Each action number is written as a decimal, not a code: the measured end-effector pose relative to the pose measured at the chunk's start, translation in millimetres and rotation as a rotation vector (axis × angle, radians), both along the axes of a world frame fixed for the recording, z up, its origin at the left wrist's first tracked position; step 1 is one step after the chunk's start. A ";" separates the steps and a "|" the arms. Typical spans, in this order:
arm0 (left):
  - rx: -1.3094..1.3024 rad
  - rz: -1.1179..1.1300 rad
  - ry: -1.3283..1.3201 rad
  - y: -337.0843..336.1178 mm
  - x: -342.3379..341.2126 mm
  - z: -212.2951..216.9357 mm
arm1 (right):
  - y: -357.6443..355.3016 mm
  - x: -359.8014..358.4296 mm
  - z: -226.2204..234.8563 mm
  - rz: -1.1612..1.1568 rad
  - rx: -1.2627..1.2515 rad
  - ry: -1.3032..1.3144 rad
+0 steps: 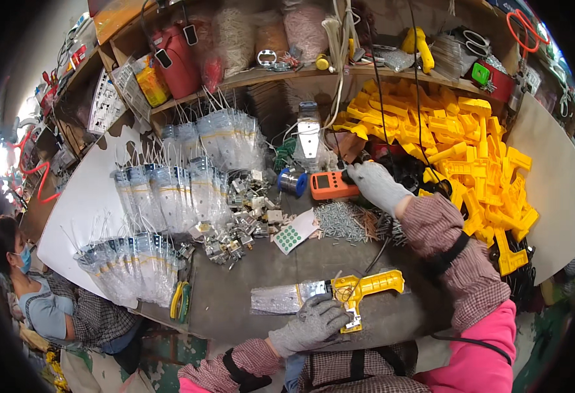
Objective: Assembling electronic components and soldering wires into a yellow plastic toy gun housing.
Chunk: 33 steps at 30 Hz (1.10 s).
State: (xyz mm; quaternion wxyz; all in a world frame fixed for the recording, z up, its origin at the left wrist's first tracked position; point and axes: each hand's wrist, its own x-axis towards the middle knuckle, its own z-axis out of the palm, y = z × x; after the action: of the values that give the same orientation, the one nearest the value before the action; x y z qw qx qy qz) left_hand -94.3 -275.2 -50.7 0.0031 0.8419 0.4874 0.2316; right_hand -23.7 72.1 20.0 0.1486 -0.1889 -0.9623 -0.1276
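A yellow pistol-shaped plastic housing (374, 282) lies on the dark worktop, its inside showing wires and small parts. A flat piece wrapped in clear bubble film (274, 299) joins its left end. My left hand (312, 323), in a grey glove, has its fingers curled over the housing near the trigger area. Farther away, my gloved right hand (377, 185) is closed at the right end of an orange handheld meter (332, 185) with a small screen. What its fingertips grip, if anything, is hidden. A blue wire spool (292, 182) stands left of the meter.
Yellow housings (461, 147) are heaped at right. Bubble-wrapped parts with wires (169, 196) stand in rows at left. Metal switches (228, 229), screws (341, 221) and a card with green stickers (295, 232) lie mid-table. Green-yellow cutters (180, 301) lie at the left edge. Cables hang overhead.
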 end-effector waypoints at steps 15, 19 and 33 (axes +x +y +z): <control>-0.120 0.005 0.680 17.8 41.8 48.0 | -20.6 -8.2 -25.8 -0.140 0.252 -0.069; -0.472 0.220 0.346 31.4 46.3 68.9 | -13.4 -8.0 -30.2 -0.169 0.244 -0.068; -0.622 0.112 0.431 44.0 43.5 71.3 | -17.4 -13.8 -18.8 -0.170 0.185 -0.116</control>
State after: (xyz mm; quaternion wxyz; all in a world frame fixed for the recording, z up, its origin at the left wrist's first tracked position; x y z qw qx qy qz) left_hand -50.8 -231.1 20.6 0.1431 0.8023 0.5691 -0.1097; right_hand -37.5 54.7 1.3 0.0982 -0.2474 -0.9340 -0.2385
